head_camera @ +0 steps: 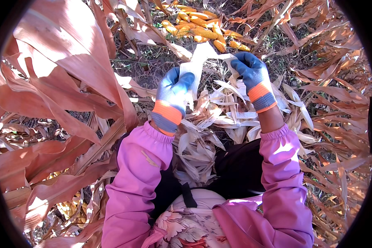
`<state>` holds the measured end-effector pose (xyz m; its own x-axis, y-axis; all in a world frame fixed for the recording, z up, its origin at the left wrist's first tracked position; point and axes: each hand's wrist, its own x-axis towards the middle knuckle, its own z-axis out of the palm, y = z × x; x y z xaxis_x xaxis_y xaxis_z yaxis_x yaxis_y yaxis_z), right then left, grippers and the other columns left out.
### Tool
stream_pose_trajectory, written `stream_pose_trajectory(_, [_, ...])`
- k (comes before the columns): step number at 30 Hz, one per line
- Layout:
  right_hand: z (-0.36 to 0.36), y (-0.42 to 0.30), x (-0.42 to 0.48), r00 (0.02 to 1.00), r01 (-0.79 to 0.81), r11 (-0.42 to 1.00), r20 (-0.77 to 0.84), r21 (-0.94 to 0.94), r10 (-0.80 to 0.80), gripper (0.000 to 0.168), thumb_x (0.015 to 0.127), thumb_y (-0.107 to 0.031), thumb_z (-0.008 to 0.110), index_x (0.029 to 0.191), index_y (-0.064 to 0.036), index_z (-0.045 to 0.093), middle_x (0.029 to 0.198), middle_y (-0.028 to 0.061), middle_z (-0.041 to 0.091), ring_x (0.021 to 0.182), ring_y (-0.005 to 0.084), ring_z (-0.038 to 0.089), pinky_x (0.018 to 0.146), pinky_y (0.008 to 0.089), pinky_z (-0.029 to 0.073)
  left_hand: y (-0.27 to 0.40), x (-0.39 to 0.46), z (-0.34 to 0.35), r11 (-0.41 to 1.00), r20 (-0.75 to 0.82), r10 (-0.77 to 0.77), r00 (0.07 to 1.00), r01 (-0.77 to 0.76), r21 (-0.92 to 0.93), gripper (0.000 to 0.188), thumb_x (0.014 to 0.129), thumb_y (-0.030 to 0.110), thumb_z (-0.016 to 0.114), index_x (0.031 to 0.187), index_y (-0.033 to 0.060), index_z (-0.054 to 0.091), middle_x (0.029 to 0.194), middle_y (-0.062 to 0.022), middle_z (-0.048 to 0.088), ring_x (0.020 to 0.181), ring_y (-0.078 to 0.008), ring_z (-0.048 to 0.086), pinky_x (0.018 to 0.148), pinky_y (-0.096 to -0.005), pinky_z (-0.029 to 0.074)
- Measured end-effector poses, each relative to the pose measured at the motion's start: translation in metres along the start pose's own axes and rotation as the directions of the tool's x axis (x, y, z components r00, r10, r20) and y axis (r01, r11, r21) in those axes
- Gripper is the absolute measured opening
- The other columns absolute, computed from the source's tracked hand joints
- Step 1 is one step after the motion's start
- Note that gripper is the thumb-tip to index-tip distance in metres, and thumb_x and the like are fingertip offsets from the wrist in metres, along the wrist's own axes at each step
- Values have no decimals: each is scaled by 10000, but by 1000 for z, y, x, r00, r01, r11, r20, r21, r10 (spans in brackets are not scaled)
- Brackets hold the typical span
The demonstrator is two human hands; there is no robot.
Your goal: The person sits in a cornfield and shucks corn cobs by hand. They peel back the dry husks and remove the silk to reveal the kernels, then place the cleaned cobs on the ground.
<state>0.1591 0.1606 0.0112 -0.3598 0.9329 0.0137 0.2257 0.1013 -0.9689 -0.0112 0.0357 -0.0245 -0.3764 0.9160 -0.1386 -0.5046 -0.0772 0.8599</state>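
My left hand (173,88), in a blue-grey coated glove with an orange cuff, grips a pale corn husk (190,69). Whether an ear lies inside the husk cannot be told. From its top, a thin husk strip (217,55) stretches across to my right hand (252,69), gloved the same way. The fingers there are bent around the strip's far end. Below both hands, a heap of loose dry husks (226,107) covers the ground and reaches down between my legs. Beyond the hands lies a pile of husked yellow corn ears (201,26).
Large dry corn leaves (71,62) hang close on the left, with more dry leaves (334,102) along the right. At lower left, yellow corn ears (71,207) show partly through the foliage. Grass and soil (145,66) lie before the pile.
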Motion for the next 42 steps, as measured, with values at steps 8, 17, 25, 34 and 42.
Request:
stream_pose_trajectory(8, [-35, 8, 19, 992, -2, 1000, -129, -22, -1, 112, 772, -51, 615, 876, -11, 633, 762, 16, 615, 664, 72, 543, 609, 218, 449, 3, -1, -6, 987, -35, -11, 999, 16, 162, 164, 818, 103, 597, 955, 12, 598, 821, -5, 590, 719, -75, 523, 652, -220, 432])
stream_pose_trajectory(17, [-87, 34, 41, 954, -75, 997, -294, -21, 66, 164, 754, -81, 639, 900, -10, 622, 776, 29, 613, 642, 95, 538, 592, 226, 447, 11, -2, -8, 997, -74, 18, 997, -13, 73, 166, 785, 73, 592, 941, 17, 601, 786, -8, 577, 647, -87, 519, 565, -227, 424])
stream_pose_trajectory(25, [-39, 19, 17, 995, -42, 965, 72, -258, 62, 220, 759, -111, 618, 939, 16, 610, 792, 43, 626, 681, 105, 549, 631, 243, 453, 11, -2, -10, 990, 10, -122, 993, 122, -76, 216, 785, 93, 632, 992, 41, 595, 850, -7, 608, 692, -94, 565, 586, -228, 458])
stream_pose_trajectory(34, [-14, -3, -6, 920, 189, 892, 392, -411, -14, 292, 757, -106, 608, 1036, -24, 579, 924, 31, 600, 819, 91, 541, 747, 259, 457, 7, -1, -13, 988, 61, -141, 988, 144, -58, 244, 793, 104, 628, 1022, 30, 589, 886, -21, 619, 729, -109, 591, 635, -243, 485])
stream_pose_trajectory(42, [-1, -26, -18, 894, 371, 928, 279, -23, -351, 487, 740, -9, 578, 1212, -86, 486, 1126, 46, 538, 980, 137, 511, 844, 267, 420, 11, -6, -2, 977, 139, -194, 971, 178, 119, 247, 817, 106, 575, 1040, -3, 568, 887, -35, 613, 739, -114, 582, 654, -246, 473])
